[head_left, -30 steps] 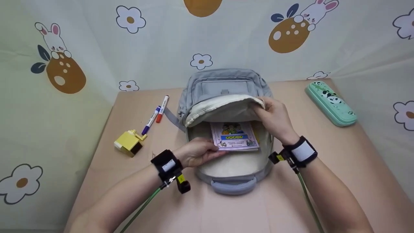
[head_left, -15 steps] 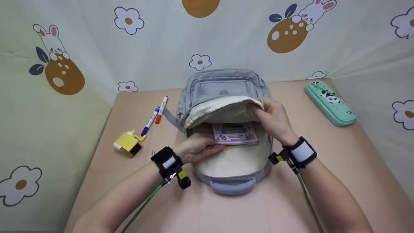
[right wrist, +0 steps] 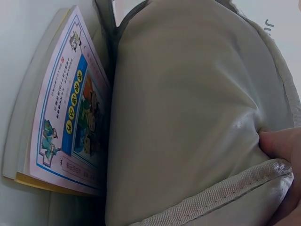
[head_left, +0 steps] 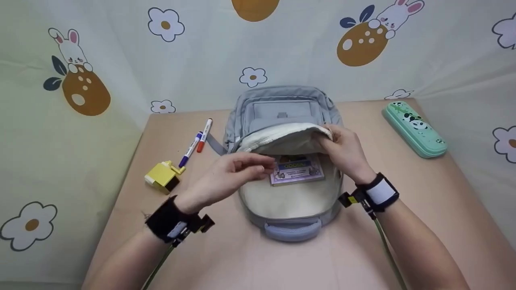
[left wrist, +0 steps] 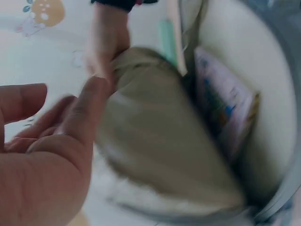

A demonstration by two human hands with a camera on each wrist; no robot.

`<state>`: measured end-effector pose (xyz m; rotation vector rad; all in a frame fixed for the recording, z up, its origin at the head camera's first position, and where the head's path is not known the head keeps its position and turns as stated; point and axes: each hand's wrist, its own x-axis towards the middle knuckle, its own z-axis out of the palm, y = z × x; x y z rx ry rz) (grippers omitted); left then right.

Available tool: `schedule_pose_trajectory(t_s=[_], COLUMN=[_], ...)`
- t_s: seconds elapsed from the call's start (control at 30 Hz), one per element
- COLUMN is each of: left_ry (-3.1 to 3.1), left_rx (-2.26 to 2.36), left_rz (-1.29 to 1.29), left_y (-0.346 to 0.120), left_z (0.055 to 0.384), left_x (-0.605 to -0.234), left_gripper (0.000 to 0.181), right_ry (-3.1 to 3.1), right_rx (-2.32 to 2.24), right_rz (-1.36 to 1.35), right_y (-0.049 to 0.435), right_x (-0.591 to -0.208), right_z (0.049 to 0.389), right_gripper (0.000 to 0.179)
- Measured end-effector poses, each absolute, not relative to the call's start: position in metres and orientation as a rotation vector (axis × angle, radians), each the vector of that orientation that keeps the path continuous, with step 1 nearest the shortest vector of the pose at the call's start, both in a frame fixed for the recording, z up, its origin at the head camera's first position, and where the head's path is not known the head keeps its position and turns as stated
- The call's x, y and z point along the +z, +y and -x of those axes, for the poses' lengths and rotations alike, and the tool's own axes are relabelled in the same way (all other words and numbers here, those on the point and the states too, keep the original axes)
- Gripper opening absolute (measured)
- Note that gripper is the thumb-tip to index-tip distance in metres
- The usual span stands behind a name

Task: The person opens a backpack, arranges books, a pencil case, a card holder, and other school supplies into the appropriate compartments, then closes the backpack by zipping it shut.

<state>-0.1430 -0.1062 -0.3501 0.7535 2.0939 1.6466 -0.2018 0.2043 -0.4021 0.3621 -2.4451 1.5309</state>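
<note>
"On the table (head_left: 306, 266), by the head view, what are the hands doing?"

"The right hand (head_left: 346, 151) pinches the flap (head_left: 284, 143) of the bag (head_left: 290, 201) and holds it raised; the left hand (head_left: 225, 175) is released, fingers loose, near the book (head_left: 298, 175); the book lies inside the bag, partly hidden by the flap."

"And around the bag?"

"To its left, a red marker (head_left: 204, 136) and a purple marker (head_left: 190, 150), with a yellow block (head_left: 161, 177) near them; to its right, well apart, a green case (head_left: 415, 129)."

"Left wrist?"

"Blurred; the left hand grasps nothing; the book shows past the flap."

"Right wrist?"

"The thumb (right wrist: 278, 145) presses the flap, its edge in the right hand's grasp; the book's pink cover faces the flap."
</note>
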Motion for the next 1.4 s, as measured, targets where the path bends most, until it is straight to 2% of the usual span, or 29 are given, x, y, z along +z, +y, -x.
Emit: schedule_pose_trajectory(t_s=[0.07, 0.13, 0.23, 0.3, 0.4, 0.53, 0.7, 0.93, 1.03, 1.17, 1.4], left_ry=[2.270, 2.519, 2.782, 2.788, 2.741, 2.802, 2.958, 3.076, 3.074, 3.074, 3.033], left_rx=[1.660, 1.560, 1.284, 1.154, 1.128, 1.146, 1.068, 1.024, 1.036, 0.972, 0.700], left_rz=[-0.857, -0.920, -0.870, -0.818, -0.785, -0.861, -1.016, -1.196, -1.251, -1.312, -1.506], left_y=[-0.109, -0.112, -0.114, -0.114, -0.114, -0.109, -0.106, -0.107, -0.107, -0.107, -0.110], left_z=[0.147, 0.156, 0.172, 0.180, 0.187, 0.190, 0.184, 0.171, 0.165, 0.158, 0.148], left_x=[-0.342, -0.342, -0.351, -0.361, -0.372, -0.379, -0.387, -0.407, -0.416, -0.429, -0.452], left_gripper=[0.032, 0.037, 0.055, 0.059, 0.043, 0.018, 0.019, 0.024, 0.023, 0.023, 0.023], right_ry=[-2.448, -2.451, -2.448, -2.445, -2.448, -2.456, -2.516, -2.635, -2.676, -2.670, -2.565], right_rx=[1.515, 1.493, 1.477, 1.468, 1.433, 1.397, 1.368, 1.330, 1.274, 1.168, 0.824], right_rz=[-0.376, -0.394, -0.430, -0.465, -0.531, -0.598, -0.690, -0.913, -1.011, -1.085, -1.186], right_y=[0.206, 0.208, 0.210, 0.211, 0.212, 0.215, 0.221, 0.237, 0.243, 0.247, 0.241], right_x=[-0.403, -0.405, -0.408, -0.411, -0.413, -0.415, -0.415, -0.422, -0.428, -0.439, -0.458], right_z=[0.201, 0.200, 0.198, 0.197, 0.196, 0.194, 0.187, 0.168, 0.157, 0.146, 0.136], right_gripper=[0.013, 0.011, 0.010, 0.012, 0.018, 0.020, 0.023, 0.041, 0.040, 0.030, 0.043])
